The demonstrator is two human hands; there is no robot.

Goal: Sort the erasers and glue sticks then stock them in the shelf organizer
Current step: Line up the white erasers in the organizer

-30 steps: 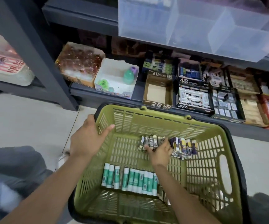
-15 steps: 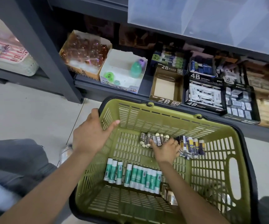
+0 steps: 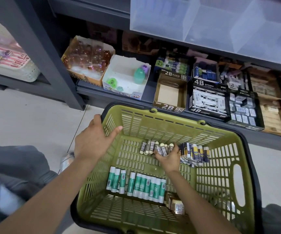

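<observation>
Green basket (image 3: 224, 137): the right hand (image 3: 169, 158) hides some erasers (image 3: 150, 146), fingers curled over them; whether it grips is unclear. Left hand (image 3: 92, 142) holds the rim. Glue sticks (image 3: 136, 184) lie nearer.

A white cardboard display box (image 3: 119, 78) on the dark grey metal shelf (image 3: 106, 92) holds a teal egg-shaped toy (image 3: 139, 76). Beside it stands an orange-printed carton of clear amber bottles (image 3: 88, 59). Pale floor tiles (image 3: 26, 119) lie below.

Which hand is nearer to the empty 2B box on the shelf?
Left. The left hand grips the basket rim just below-left of the 2B box; the right hand lies deeper inside, on the 2B erasers.
</observation>
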